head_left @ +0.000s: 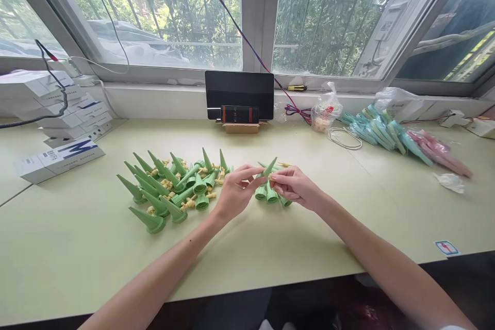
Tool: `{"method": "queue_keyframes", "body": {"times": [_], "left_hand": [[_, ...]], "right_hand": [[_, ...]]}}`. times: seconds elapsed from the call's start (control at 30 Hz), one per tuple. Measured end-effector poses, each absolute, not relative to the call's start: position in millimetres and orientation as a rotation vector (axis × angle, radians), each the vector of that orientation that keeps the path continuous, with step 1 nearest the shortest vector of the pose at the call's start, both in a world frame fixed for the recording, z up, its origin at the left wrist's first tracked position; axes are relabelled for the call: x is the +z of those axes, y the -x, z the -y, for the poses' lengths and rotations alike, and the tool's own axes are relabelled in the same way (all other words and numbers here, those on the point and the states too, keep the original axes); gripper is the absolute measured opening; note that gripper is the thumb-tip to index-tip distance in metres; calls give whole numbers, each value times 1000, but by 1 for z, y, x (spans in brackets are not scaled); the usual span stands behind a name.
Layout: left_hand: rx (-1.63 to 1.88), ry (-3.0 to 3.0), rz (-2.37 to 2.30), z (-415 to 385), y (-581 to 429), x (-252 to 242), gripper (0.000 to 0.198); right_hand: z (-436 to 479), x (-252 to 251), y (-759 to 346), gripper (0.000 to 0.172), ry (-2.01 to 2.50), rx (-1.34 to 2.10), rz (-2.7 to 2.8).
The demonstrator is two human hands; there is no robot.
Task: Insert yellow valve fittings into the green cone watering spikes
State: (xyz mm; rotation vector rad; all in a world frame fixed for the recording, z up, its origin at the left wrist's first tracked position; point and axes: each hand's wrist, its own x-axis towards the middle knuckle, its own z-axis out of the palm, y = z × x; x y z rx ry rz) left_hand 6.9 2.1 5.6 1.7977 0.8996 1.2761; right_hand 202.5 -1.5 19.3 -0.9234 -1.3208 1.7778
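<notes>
My left hand (240, 189) pinches a green cone-shaped piece (269, 167), its tip pointing up and to the right. Close beside it, the fingertips of my right hand (296, 185) are pressed together at the cone's lower side, on a small yellow part (270, 177) that they mostly cover. Several green cones (271, 195) lie on the table just under and behind both hands. Left of my left hand spreads a pile of green cones (176, 211) with small yellow fittings (189, 203) among them.
A dark tablet (240, 90) with a phone (240, 114) before it stands by the window. White boxes (62, 157) are stacked at the left. A plastic bag (326, 111), a white cable (344, 139), and blue and pink packets (386, 131) lie at the back right.
</notes>
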Motion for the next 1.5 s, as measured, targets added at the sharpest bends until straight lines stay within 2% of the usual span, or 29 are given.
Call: {"method": "queue_keyframes", "body": {"times": [0.43, 0.7, 0.83, 1.1, 1.33, 1.5], "left_hand": [[1102, -1475, -915, 4, -7, 21, 26], [1005, -1352, -953, 3, -3, 21, 31], [1000, -1344, -946, 3, -3, 20, 31], [1049, -1403, -918, 1, -4, 15, 29], [1085, -1493, -866, 2, -6, 18, 29], [1168, -1574, -822, 1, -7, 14, 25]], "right_hand": [[10, 20, -194, 40, 987, 1284, 1655], [10, 14, -193, 43, 999, 666, 1989], [9, 10, -194, 42, 979, 560, 2030], [12, 16, -192, 45, 1043, 817, 1894], [8, 21, -195, 36, 1013, 1498, 1483], [4, 22, -201, 32, 976, 1793, 1273]]}}
